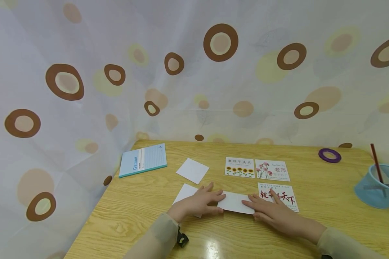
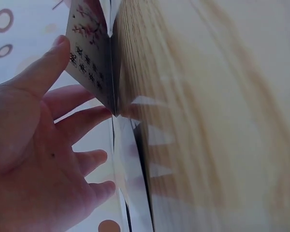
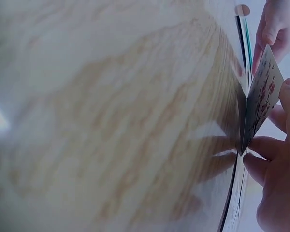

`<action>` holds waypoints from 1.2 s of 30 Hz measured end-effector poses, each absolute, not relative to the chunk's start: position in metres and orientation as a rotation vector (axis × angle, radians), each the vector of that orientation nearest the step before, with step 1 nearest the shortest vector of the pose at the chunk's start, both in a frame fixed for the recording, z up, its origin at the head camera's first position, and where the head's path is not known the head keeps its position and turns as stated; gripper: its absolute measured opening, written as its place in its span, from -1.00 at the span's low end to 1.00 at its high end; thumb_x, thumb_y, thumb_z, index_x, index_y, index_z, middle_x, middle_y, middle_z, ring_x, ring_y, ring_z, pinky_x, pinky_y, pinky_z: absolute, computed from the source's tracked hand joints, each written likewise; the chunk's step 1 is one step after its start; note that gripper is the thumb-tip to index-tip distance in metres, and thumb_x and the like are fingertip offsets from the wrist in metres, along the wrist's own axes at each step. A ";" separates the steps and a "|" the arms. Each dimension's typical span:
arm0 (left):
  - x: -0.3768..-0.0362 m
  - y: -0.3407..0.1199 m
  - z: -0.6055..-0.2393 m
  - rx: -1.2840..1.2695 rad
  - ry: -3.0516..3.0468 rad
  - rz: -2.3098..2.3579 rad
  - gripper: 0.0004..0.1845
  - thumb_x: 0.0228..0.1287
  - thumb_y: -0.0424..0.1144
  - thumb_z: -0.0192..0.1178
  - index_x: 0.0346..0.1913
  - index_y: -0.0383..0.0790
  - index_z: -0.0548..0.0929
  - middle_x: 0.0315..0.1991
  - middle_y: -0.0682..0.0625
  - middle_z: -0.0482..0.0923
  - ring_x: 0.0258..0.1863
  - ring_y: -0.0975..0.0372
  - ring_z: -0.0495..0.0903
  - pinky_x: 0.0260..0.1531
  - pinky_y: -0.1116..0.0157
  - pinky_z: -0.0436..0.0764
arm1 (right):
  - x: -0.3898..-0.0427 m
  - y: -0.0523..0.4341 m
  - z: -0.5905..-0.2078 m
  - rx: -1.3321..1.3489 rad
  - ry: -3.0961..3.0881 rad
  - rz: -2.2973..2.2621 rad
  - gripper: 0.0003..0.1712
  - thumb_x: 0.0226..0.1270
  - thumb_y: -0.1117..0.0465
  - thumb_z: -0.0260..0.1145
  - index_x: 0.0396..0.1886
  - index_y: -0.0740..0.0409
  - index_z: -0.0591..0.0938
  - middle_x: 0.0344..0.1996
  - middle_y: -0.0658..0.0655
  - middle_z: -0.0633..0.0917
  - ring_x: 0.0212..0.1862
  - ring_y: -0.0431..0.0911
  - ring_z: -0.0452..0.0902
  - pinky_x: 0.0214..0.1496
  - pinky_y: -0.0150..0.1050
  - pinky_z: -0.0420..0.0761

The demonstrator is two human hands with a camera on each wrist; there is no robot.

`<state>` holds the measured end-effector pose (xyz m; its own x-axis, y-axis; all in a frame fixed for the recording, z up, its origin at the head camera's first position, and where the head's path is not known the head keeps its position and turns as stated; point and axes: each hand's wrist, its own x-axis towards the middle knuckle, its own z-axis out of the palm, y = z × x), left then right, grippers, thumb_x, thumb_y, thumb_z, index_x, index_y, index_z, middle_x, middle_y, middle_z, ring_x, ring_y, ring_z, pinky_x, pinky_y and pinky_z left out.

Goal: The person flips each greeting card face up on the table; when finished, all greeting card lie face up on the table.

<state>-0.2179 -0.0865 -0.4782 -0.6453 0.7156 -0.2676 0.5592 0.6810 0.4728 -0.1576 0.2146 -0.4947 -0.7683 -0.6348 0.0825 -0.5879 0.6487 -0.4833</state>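
Observation:
Both hands hold a small card (image 1: 236,202) by its two short ends, just above the table. Its blank white side shows in the head view. Pink blossoms and dark characters on the card (image 2: 89,53) appear in the left wrist view, so the print faces down toward the person. My left hand (image 1: 199,202) pinches one end between thumb and fingers. At the opposite end, my right hand (image 1: 275,214) pinches the card, its spread fingers partly covering a card with red characters (image 1: 290,196). A white card (image 1: 183,192) lies partly under my left hand.
Another white card (image 1: 192,170) lies farther back. A sunflower card (image 1: 240,168) and a carnation card (image 1: 272,170) lie side by side. A blue notebook (image 1: 143,160) is at left; a purple ring (image 1: 329,155) and a blue cup (image 1: 376,190) with sticks stand right.

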 end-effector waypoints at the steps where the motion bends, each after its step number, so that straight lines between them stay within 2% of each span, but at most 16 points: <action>1: -0.218 -0.087 -0.478 0.993 2.462 0.484 -0.34 0.43 0.17 0.04 0.50 0.05 0.28 0.55 0.05 0.13 0.60 -0.05 -0.21 0.53 -0.14 -0.11 | -0.158 0.214 -0.495 -1.030 2.768 -0.765 -0.46 0.60 -0.03 -0.02 0.51 -0.23 0.31 0.45 0.19 0.37 0.44 0.18 0.27 0.35 -0.49 -0.80; 6: -0.219 -0.087 -0.479 1.015 2.481 0.470 -0.37 0.46 0.15 0.01 0.50 0.04 0.29 0.54 0.00 0.15 0.59 -0.07 -0.18 0.52 -0.16 -0.08 | -0.158 0.214 -0.493 -1.016 2.751 -0.811 -0.47 0.61 -0.01 -0.03 0.51 -0.22 0.31 0.44 0.19 0.39 0.44 0.13 0.29 0.36 -0.50 -0.79; 12: -0.220 -0.087 -0.481 1.017 2.498 0.477 -0.38 0.48 0.15 -0.02 0.50 0.04 0.30 0.52 -0.03 0.18 0.59 -0.07 -0.16 0.52 -0.16 -0.07 | -0.158 0.214 -0.493 -0.980 2.705 -0.866 -0.47 0.62 0.02 -0.05 0.51 -0.22 0.30 0.45 0.21 0.37 0.44 0.16 0.28 0.40 -0.44 -0.77; 13: -0.220 -0.087 -0.481 1.013 2.499 0.484 -0.39 0.48 0.15 -0.03 0.50 0.05 0.30 0.52 -0.03 0.19 0.59 -0.06 -0.16 0.52 -0.16 -0.07 | -0.158 0.214 -0.494 -0.968 2.698 -0.880 -0.47 0.62 0.02 -0.05 0.51 -0.22 0.30 0.45 0.22 0.37 0.44 0.17 0.28 0.44 -0.37 -0.75; 16: -0.220 -0.088 -0.481 0.996 2.496 0.524 -0.40 0.49 0.14 -0.02 0.50 0.06 0.30 0.51 0.00 0.22 0.59 -0.04 -0.16 0.53 -0.14 -0.10 | -0.159 0.212 -0.494 -0.926 2.664 -0.935 -0.48 0.62 0.02 -0.06 0.51 -0.24 0.31 0.45 0.25 0.35 0.44 0.21 0.26 0.54 0.02 -0.61; 20: -0.222 -0.089 -0.481 1.000 2.484 0.578 -0.41 0.50 0.10 -0.01 0.50 0.07 0.29 0.49 0.02 0.25 0.59 -0.04 -0.15 0.53 -0.14 -0.12 | -0.161 0.210 -0.493 -0.883 2.644 -1.014 -0.49 0.62 0.01 -0.05 0.49 -0.24 0.34 0.44 0.24 0.36 0.45 0.22 0.24 0.47 0.35 -0.41; 27: -0.224 -0.089 -0.483 1.008 2.457 0.643 -0.34 0.48 0.11 0.02 0.54 0.04 0.20 0.51 0.06 0.21 0.59 -0.03 -0.15 0.53 -0.14 -0.13 | -0.165 0.207 -0.492 -0.838 2.661 -1.082 -0.52 0.62 0.06 -0.05 0.46 -0.15 0.40 0.40 0.25 0.41 0.41 0.26 0.29 0.41 0.48 -0.27; 32: -0.222 -0.089 -0.481 0.982 2.423 0.711 -0.25 0.45 0.10 0.07 0.58 0.02 0.07 0.56 0.00 0.10 0.59 -0.03 -0.16 0.53 -0.13 -0.10 | -0.166 0.205 -0.489 -0.766 2.662 -1.116 -0.51 0.64 0.05 -0.08 0.45 -0.04 0.42 0.40 0.25 0.43 0.41 0.28 0.27 0.41 0.48 -0.19; 36: -0.220 -0.089 -0.479 0.953 2.407 0.771 -0.21 0.44 0.09 0.10 0.59 0.01 0.02 0.58 -0.08 0.01 0.59 -0.02 -0.11 0.53 -0.10 -0.03 | -0.166 0.204 -0.487 -0.729 2.693 -1.109 -0.50 0.65 0.05 -0.13 0.45 0.02 0.42 0.39 0.21 0.44 0.40 0.25 0.30 0.42 0.36 0.07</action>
<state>-0.2202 -0.0888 -0.4794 -0.6678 0.7201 -0.1881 0.4769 0.6081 0.6346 -0.1660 0.2045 -0.4866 -0.8730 -0.4848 0.0539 -0.3821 0.6109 -0.6934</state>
